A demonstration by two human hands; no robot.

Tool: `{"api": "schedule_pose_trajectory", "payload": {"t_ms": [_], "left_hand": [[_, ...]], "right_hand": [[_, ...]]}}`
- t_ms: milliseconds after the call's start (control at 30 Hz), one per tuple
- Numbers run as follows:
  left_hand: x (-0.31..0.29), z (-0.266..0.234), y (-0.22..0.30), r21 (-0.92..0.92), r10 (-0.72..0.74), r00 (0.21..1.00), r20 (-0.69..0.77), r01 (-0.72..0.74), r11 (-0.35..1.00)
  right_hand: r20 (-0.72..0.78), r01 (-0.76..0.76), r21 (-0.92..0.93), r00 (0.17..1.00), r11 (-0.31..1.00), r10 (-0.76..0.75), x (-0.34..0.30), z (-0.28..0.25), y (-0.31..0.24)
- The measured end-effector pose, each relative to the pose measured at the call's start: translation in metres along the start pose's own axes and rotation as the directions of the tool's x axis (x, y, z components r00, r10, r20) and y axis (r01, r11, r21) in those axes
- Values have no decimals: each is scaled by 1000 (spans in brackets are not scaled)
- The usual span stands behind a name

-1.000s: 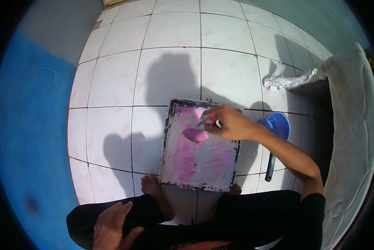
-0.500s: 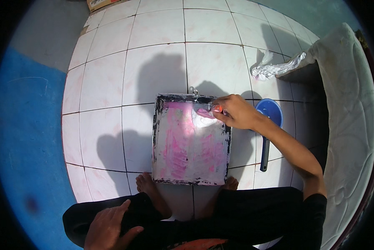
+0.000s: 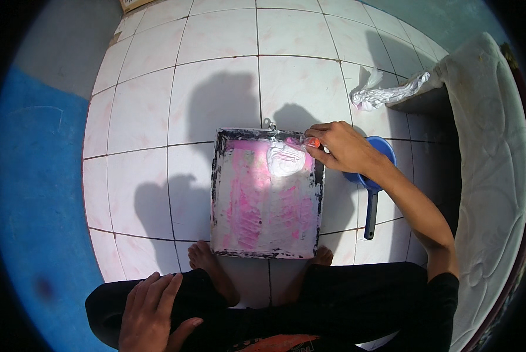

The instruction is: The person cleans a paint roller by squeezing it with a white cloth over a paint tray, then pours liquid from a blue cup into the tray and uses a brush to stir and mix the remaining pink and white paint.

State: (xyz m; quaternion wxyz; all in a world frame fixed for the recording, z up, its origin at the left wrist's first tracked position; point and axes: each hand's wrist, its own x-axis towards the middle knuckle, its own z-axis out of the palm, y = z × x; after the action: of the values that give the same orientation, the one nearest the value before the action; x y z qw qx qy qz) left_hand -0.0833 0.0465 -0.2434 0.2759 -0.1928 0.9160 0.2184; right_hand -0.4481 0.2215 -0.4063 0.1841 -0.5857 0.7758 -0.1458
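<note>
A shallow rectangular paint tray [image 3: 263,217], smeared pink with chipped black edges, lies on the floor between my feet. A mound of thick white paste [image 3: 285,159] with faint pink streaks sits at its far end. At the tray's far right corner my right hand [image 3: 342,146] pinches a small clear object with an orange end [image 3: 311,142]; my fingers hide much of it, so its kind is unclear. It is beside the mound. My left hand [image 3: 148,311] rests on my left knee, fingers stretched out, holding nothing.
A blue dipper [image 3: 371,202] with a dark handle lies right of the tray, partly under my right forearm. Beyond it is a crumpled white plastic bag [image 3: 386,94]. A pale quilted mattress [image 3: 491,188] stands along the right side. A blue wall [image 3: 40,193] rises at left.
My right hand has moved slightly right, away from the mound. The pink paste earlier at its fingertips no longer shows there, and the mound is more visible. The left hand stays on the knee.
</note>
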Motion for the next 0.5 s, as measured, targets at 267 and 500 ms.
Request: {"api": "schedule_pose_trajectory", "payload": {"t_ms": [267, 500], "left_hand": [[1, -1, 0, -30, 10, 1000, 14, -10, 999], [-3, 2, -1, -19, -35, 999, 24, 36, 999]], "right_hand": [[-43, -57, 53, 997, 997, 60, 0, 40, 3], [-104, 0, 176, 994, 984, 19, 8, 16, 3]]}}
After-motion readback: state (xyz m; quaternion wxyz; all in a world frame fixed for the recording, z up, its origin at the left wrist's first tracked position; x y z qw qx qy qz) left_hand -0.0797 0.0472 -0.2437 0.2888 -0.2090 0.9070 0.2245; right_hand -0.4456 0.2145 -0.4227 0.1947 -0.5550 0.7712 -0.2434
